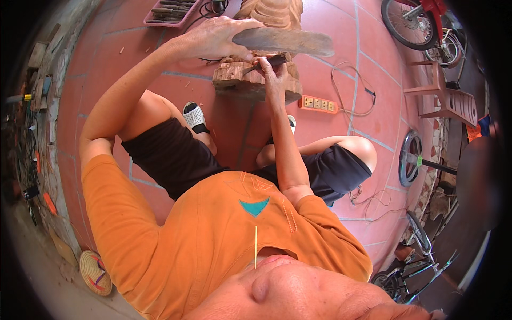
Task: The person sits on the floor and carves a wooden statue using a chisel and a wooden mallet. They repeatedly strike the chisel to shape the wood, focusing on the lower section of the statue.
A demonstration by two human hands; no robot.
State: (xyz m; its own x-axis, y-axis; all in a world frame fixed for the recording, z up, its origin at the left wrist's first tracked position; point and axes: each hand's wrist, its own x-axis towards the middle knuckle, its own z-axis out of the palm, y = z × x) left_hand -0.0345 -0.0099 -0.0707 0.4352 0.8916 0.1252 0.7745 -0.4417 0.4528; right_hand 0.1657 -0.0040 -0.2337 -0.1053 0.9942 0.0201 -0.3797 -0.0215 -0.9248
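Observation:
At the top centre stands a carved wooden figure with folds cut into it, on a rough wooden base. My left hand is closed round the near end of a flat, worn wooden bat, which stretches rightward over the carving. Just below it, my right hand grips a dark chisel. Its thin end points left, over the base; whether it touches the wood I cannot tell. The bat and the chisel appear close together, and the bat hides part of the figure's lower section.
A pink tray of several carving tools lies beyond my left arm. Right of the base are an orange power strip and a looped cord. A plastic chair, a red motorbike and a bicycle stand at right.

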